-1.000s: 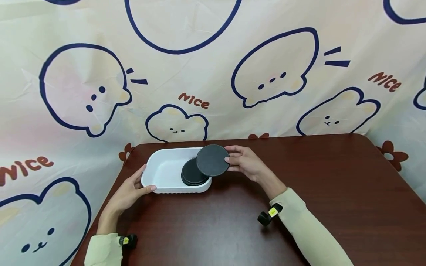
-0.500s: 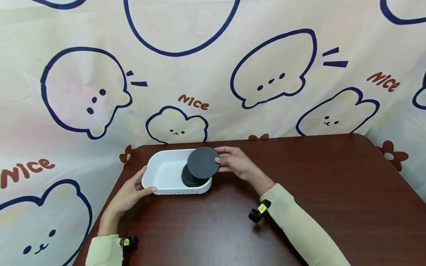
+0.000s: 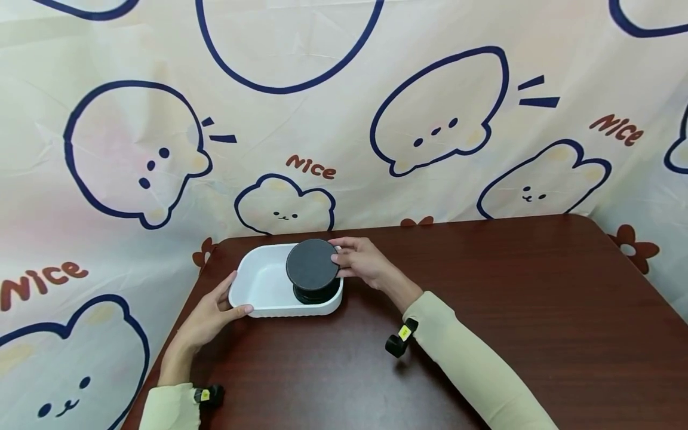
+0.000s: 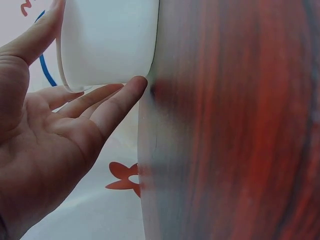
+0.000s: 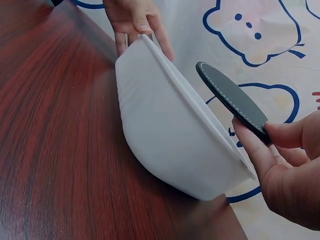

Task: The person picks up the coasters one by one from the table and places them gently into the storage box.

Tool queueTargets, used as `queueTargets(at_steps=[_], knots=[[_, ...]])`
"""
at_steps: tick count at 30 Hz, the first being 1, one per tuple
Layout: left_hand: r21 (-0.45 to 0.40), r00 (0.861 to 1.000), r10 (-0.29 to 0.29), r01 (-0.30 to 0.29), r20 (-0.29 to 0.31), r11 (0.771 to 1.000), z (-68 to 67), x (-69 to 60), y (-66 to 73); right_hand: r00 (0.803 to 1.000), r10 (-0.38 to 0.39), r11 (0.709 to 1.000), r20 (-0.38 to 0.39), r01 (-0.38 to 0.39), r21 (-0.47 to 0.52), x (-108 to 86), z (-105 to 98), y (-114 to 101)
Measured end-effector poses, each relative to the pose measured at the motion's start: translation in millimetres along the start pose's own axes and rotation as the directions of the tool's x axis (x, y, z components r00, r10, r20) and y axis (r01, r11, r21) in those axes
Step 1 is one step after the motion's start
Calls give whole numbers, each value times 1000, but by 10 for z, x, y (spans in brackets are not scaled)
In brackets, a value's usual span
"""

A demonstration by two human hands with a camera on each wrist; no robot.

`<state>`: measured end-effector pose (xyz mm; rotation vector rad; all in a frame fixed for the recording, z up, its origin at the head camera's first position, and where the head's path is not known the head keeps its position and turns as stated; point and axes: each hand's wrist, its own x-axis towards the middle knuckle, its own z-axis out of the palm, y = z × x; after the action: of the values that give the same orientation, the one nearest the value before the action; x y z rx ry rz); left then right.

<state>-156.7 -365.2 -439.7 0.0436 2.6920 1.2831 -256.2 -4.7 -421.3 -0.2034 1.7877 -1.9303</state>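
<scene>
A white oblong tray with rounded corners (image 3: pixel 262 282) stands near the table's far left. My left hand (image 3: pixel 211 315) holds its left end, thumb at the front corner and fingers along the end wall; the left wrist view shows those fingers nearly straight against it. Between thumb and fingers, my right hand (image 3: pixel 366 264) pinches the edge of a round black coaster (image 3: pixel 312 264). White stitching runs round this coaster's rim in the right wrist view, where it is tilted above the tray. Beneath it, a stack of black round coasters (image 3: pixel 316 295) sits in the tray's right part, partly hidden.
The dark brown wooden table (image 3: pixel 322 370) extends to the front and right of the tray. A pale cloth (image 3: pixel 430 197) with cartoon bears hangs behind it and down the left side. Black cameras are strapped at both wrists.
My right hand has moved left with the coaster, from the tray's right edge to above the stack. My left hand and the tray have stayed almost still.
</scene>
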Motion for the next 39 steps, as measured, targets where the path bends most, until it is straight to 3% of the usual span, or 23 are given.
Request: queueTargets(at_steps=[13, 27, 29, 30, 34, 36, 39], knots=[[0, 1000, 11, -11, 5, 1000, 2, -1, 5, 1000, 9, 999, 15, -9, -46, 60, 138, -15], [0, 1000, 7, -7, 6, 1000, -2, -14, 0, 995, -31, 971, -90, 9, -241, 93, 306, -4], [-4, 1000, 8, -8, 9, 1000, -2, -15, -4, 992, -90, 932, -89, 52, -359, 75, 315, -10], [-8, 1000, 8, -8, 10, 1000, -2, -14, -6, 988, -134, 898, -83, 85, -431, 62, 317, -15], [-20, 1000, 13, -13, 11, 1000, 3, -4, -6, 943, -330, 696, -44, 212, -686, -7, 283, -46], [-25, 1000, 14, -14, 10, 1000, 3, 0, -5, 925, -379, 668, -34, 248, -701, -58, 237, -65], [-25, 1000, 13, -12, 8, 1000, -4, 2, -4, 917, -396, 699, -50, 266, -664, -155, 122, -79]])
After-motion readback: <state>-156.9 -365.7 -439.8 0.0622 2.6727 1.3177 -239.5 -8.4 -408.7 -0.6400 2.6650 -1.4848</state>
